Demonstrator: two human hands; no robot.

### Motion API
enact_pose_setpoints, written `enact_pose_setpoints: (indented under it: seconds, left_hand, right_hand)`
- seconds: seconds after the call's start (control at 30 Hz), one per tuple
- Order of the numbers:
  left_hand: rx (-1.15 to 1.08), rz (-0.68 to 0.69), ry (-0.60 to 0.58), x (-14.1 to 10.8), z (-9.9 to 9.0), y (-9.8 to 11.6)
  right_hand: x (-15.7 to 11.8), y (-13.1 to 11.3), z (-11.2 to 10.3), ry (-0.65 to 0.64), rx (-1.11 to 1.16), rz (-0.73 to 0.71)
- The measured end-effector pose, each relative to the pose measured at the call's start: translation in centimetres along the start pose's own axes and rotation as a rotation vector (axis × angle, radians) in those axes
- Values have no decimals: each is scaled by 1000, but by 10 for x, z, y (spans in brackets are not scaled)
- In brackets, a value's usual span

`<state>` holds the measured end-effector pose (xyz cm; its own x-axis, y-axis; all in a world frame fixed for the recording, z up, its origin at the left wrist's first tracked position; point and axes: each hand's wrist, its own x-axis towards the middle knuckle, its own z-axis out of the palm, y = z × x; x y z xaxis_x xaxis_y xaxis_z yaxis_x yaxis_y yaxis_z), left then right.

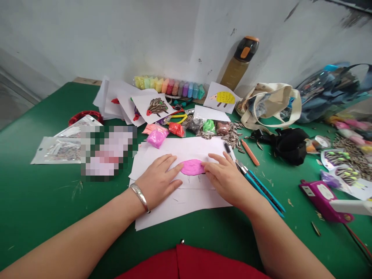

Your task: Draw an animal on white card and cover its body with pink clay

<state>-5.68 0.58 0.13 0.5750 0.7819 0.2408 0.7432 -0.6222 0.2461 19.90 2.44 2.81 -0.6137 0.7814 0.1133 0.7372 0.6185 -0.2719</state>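
A flat pink clay oval (pixel 192 167) lies on white paper (pixel 165 209), with thin drawn legs below it. My left hand (pixel 159 180) rests on the paper with fingers spread, a fingertip at the oval's left edge. At the oval's right edge, the fingertips of my right hand (pixel 223 176) touch the clay; its fingers are apart and it grips nothing. A silver bracelet (pixel 140 197) circles my left wrist. Just above the paper sits a bag of pink clay (pixel 157 136).
Blue-handled tools (pixel 263 190), a black pen (pixel 227 149) and an orange stick (pixel 250 152) lie right of the paper. Behind are sunflower seeds (pixel 231 137), clay packs (pixel 171 87), picture cards (pixel 222 97) and a bottle (pixel 240 64). A magenta glue gun (pixel 324 199) is far right.
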Motion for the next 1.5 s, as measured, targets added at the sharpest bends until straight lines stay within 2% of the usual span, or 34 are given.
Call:
enact_pose_setpoints:
  seconds: [0.27,0.47,0.63,0.8,1.0,1.2,1.4,1.5]
  left_hand:
    - [16,9,-1,1,0,0]
    - [7,4,-9,1,0,0]
    - [-10,2,-7,1,1,-1]
    - [0,7,-14,2,1,-1]
    - [21,14,-27,2,0,0]
    - [38,24,-30,3,1,0]
    - [55,35,-29,3,2,0]
    - [58,32,-36,3,2,1]
  right_hand:
    - [1,-7,1,8,-88,-12]
    - [4,-9,2,-51,-123,-35]
    - [0,-11,1,-3,-88,-54]
    - [-3,-14,0,-62,-82,-95]
    - [-6,-23,-4,-44,-85,-110]
    - [-8,-29,0,-107,-77,-157]
    - [-8,-26,-6,-48,-46,-123]
    - [-7,-27,-4,-66,-52,-143]
